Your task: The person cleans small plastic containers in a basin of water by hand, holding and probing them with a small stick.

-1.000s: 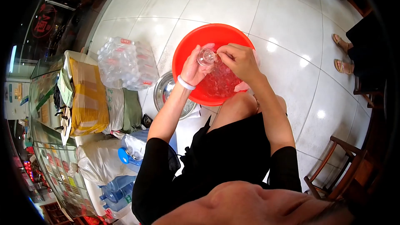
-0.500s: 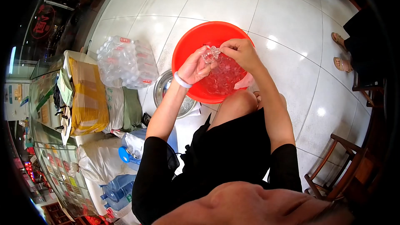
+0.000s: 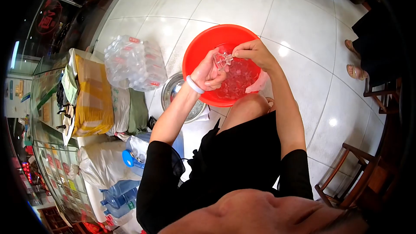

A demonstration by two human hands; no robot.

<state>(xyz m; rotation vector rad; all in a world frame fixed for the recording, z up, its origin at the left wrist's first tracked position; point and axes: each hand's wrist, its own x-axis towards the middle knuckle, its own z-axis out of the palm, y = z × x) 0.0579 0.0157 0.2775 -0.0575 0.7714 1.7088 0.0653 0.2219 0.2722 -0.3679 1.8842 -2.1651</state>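
My left hand (image 3: pixel 209 71) is curled round a small clear glass-like piece (image 3: pixel 222 61) with a knobbed shape, held over a red plastic basin (image 3: pixel 200 43). From the other side, my right hand (image 3: pixel 256 54) pinches the narrow end of the same piece between thumb and fingers. Many clear pieces (image 3: pixel 238 80) lie in water in the basin; their exact kind is too small to make out. A pink cloth-like or plastic item (image 3: pixel 258 82) hangs over the basin's near right rim.
Left of the basin sits a steel bowl (image 3: pixel 166 96) with clear pieces inside. Further left are wrapped plastic bottles (image 3: pixel 134 63), a taped carton (image 3: pixel 93 95), sacks and large water jugs (image 3: pixel 121 199). A wooden chair (image 3: pixel 346 177) stands at right, with another person's sandalled foot (image 3: pixel 356 72) beyond.
Both hands have shifted slightly right in view, and the clear piece has turned so its narrow end points at my right fingers. The camera view has moved a little.
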